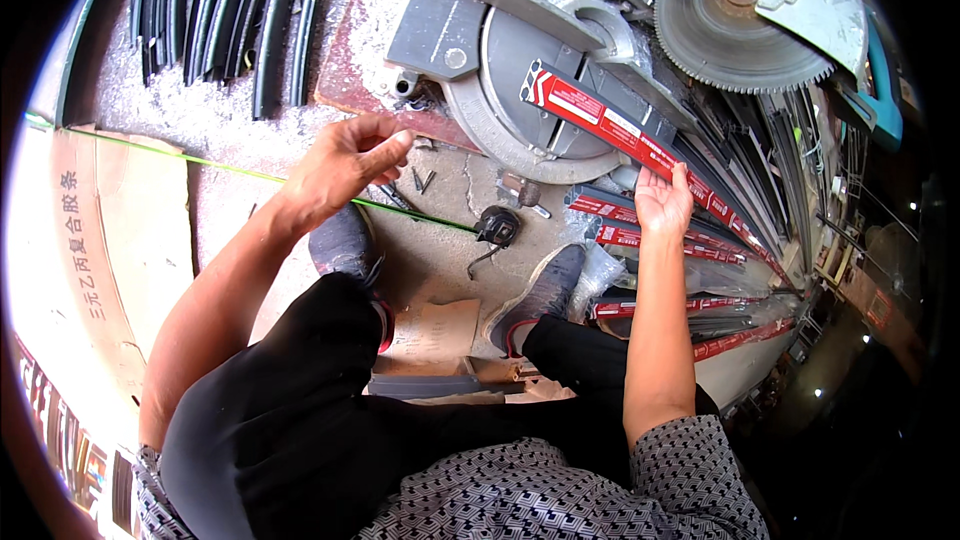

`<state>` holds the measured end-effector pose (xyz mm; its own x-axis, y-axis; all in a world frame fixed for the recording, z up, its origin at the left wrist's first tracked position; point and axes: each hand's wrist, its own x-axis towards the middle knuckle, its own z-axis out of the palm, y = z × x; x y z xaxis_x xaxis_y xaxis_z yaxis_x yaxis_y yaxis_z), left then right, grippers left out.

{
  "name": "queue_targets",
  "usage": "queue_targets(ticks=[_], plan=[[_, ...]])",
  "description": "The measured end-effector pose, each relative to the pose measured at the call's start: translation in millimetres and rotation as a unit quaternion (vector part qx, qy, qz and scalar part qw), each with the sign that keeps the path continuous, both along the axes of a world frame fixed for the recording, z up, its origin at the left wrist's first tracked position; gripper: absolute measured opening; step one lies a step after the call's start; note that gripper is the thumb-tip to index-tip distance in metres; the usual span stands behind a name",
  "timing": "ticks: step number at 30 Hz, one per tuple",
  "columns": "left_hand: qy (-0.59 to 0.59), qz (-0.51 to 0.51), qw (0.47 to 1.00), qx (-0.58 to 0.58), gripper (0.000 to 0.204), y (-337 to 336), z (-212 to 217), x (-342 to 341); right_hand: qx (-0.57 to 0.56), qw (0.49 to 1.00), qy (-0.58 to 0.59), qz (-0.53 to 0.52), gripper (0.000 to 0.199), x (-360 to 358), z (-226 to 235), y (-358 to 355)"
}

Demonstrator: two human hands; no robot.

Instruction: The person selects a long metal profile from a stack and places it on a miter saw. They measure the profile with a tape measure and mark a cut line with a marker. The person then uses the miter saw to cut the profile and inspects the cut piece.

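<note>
My right hand (663, 205) grips a long metal profile (610, 128) with a red and white printed film, its fingers closed round the lower side. The profile's hollow cut end rests over the grey round table of a mitre saw (510, 90). My left hand (345, 168) is in the air left of the saw base, fingers loosely bent and apart, with nothing visible in them. Below it a black tape measure (497, 226) lies on the ground, its green blade (230, 169) drawn out far to the left.
The toothed saw blade (715, 35) is raised at the upper right. More red-labelled profiles (625, 232) fan out on the right. Dark curved strips (215, 0) lie at the upper left amid metal shavings. A cardboard sheet (130, 230) is at the left, my shoes (538, 295) near the tape.
</note>
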<state>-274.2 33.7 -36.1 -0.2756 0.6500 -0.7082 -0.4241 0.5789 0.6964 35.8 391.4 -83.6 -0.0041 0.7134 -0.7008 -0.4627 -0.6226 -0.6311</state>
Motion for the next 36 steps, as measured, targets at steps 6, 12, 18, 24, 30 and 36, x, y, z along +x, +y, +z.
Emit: queue_targets(ticks=[6, 12, 18, 24, 30, 36], plan=[[-0.050, 0.027, 0.997, 0.046, 0.044, 17, 3, 5, -0.006, 1.000, 0.013, -0.003, 0.025, -20, 16, -38], [-0.096, 0.044, 0.991, 0.083, 0.052, 25, 4, 14, -0.015, 0.999, 0.028, 0.014, 0.024, -47, 27, -75], [-0.118, 0.088, 0.985, 0.095, 0.056, 31, 1, 15, -0.017, 0.998, 0.053, 0.037, 0.022, -64, 33, -101], [-0.157, 0.166, 0.967, 0.109, 0.050, 42, 10, 12, -0.018, 0.996, 0.065, 0.059, 0.019, -81, 34, -125], [-0.133, 0.290, 0.941, 0.109, 0.029, 43, 9, 4, -0.014, 0.992, 0.091, 0.083, 0.023, -110, 37, -151], [-0.062, 0.340, 0.931, 0.119, 0.025, 31, 6, -12, -0.027, 0.987, 0.108, 0.113, 0.028, -132, 38, -167]])
